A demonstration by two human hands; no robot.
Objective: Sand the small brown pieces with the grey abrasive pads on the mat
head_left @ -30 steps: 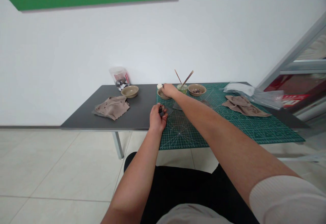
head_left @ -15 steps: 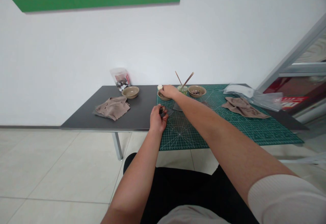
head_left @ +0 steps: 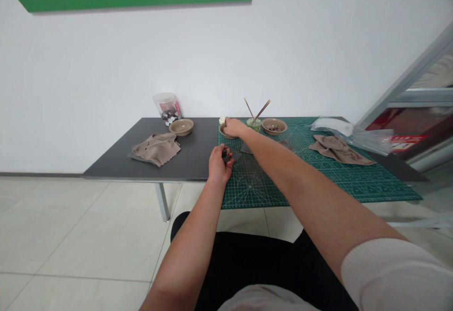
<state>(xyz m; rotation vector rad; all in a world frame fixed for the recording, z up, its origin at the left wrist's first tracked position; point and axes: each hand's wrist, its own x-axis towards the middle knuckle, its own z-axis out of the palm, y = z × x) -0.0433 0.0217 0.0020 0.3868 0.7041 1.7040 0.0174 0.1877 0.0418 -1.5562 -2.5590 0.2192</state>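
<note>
My left hand (head_left: 219, 163) is closed around a small dark lump (head_left: 225, 154) near the front of the green cutting mat (head_left: 255, 186); its exact kind is too small to make out. A thin grey translucent sheet (head_left: 237, 155) sticks out beside that hand. Farther back, my right hand (head_left: 235, 127) reaches over a small tan bowl (head_left: 225, 134), fingers pointing down into it. Those fingertips are hidden, and whether they hold anything does not show. Just right of this hand stands a glass jar (head_left: 254, 123) with brown sticks (head_left: 262, 108) leaning in it.
Another tan bowl (head_left: 274, 126) holds small dark pieces. A brown cloth (head_left: 336, 148) and a clear plastic bag (head_left: 354, 134) lie to the right. On the left are a crumpled cloth (head_left: 157, 149), a tan bowl (head_left: 181, 127) and a clear tub (head_left: 167, 109).
My right hand has dipped slightly lower at the small bowl. My left hand keeps its place with the dark lump in it.
</note>
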